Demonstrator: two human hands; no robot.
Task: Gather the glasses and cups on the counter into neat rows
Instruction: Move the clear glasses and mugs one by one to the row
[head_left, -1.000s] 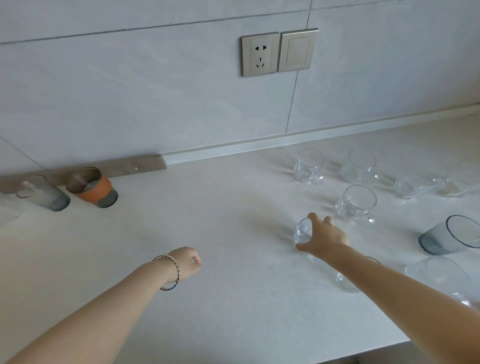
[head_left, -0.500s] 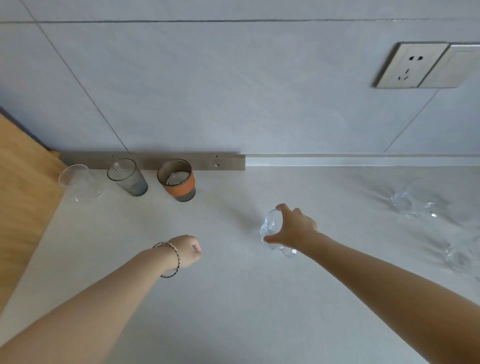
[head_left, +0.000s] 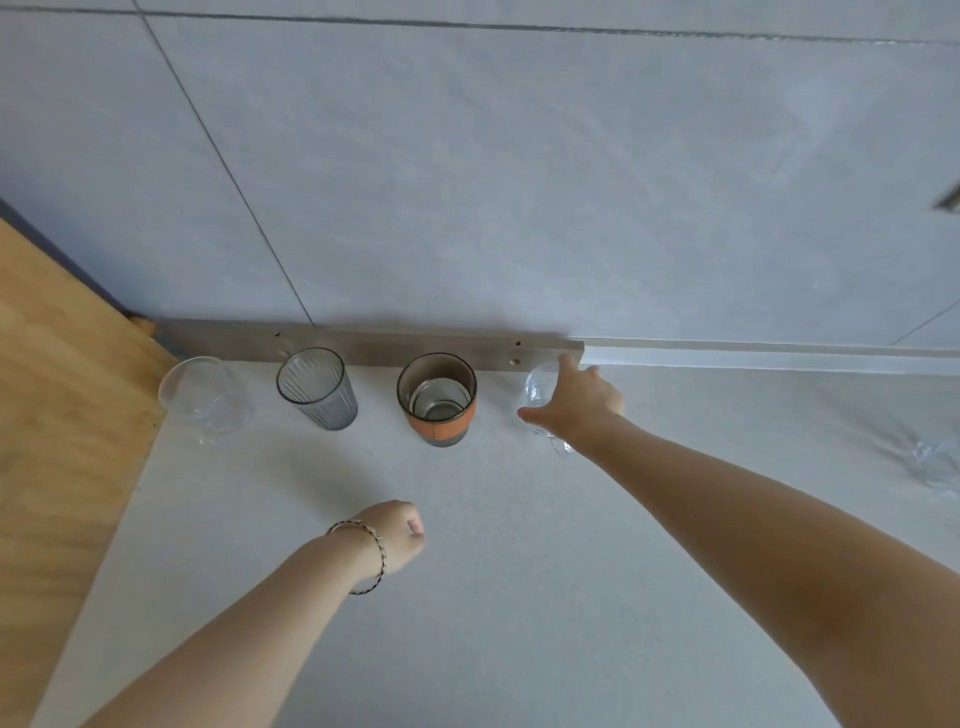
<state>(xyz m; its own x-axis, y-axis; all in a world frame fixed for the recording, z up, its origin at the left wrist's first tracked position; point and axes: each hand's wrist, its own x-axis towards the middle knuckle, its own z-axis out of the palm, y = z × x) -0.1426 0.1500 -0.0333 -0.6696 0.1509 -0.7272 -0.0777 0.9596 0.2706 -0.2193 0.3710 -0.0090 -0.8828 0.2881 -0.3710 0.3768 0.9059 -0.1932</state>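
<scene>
Along the back of the white counter (head_left: 467, 597) stand a clear wide glass (head_left: 205, 397), a ribbed grey glass (head_left: 318, 387) and an orange-banded cup (head_left: 437, 399), left to right in a row. My right hand (head_left: 576, 408) grips a small clear glass (head_left: 537, 389) just right of the orange cup, close to the wall; whether its base touches the counter I cannot tell. My left hand (head_left: 395, 535) is a closed fist, holding nothing, low over the counter in front of the row. Another clear glass (head_left: 935, 462) shows blurred at the right edge.
A grey metal strip (head_left: 363, 345) runs along the wall base behind the row. A wooden surface (head_left: 57, 415) borders the counter on the left. The tiled wall (head_left: 519, 182) rises right behind the cups.
My right hand has carried the small clear glass left and back, from mid-counter to beside the orange cup. The view has swung left. My left fist has stayed put.
</scene>
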